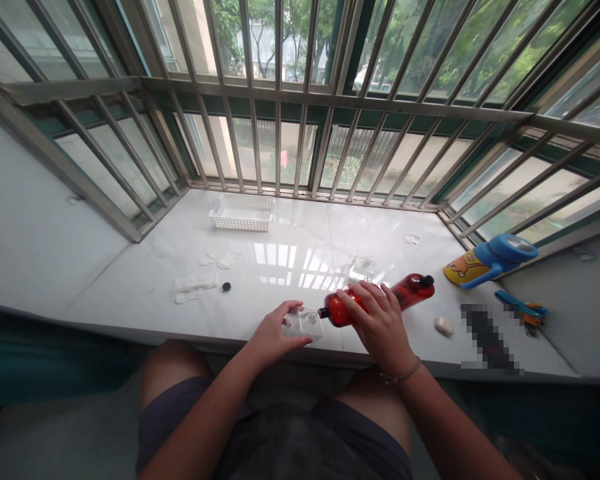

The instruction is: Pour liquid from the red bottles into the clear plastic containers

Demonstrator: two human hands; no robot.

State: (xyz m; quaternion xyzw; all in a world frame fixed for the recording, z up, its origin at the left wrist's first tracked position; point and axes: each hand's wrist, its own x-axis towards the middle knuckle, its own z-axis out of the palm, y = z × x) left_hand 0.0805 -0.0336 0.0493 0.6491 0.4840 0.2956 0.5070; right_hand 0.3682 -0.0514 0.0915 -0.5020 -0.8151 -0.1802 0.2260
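Observation:
My right hand (377, 320) grips a red plastic bottle (413, 291), tipped almost flat with its black neck pointing left. That neck sits right at the mouth of a small clear container (307, 323), which my left hand (275, 333) holds near the front edge of the white marble sill (280, 227). A small black cap (226, 287) lies loose on the sill, well to the left of my left hand.
A white slotted basket (241, 213) stands at the back left by the window bars. Clear plastic wrappers (194, 288) lie left of centre. At the right are a blue and yellow flashlight (490, 260), a small white object (444, 325) and a blue tool (523, 309).

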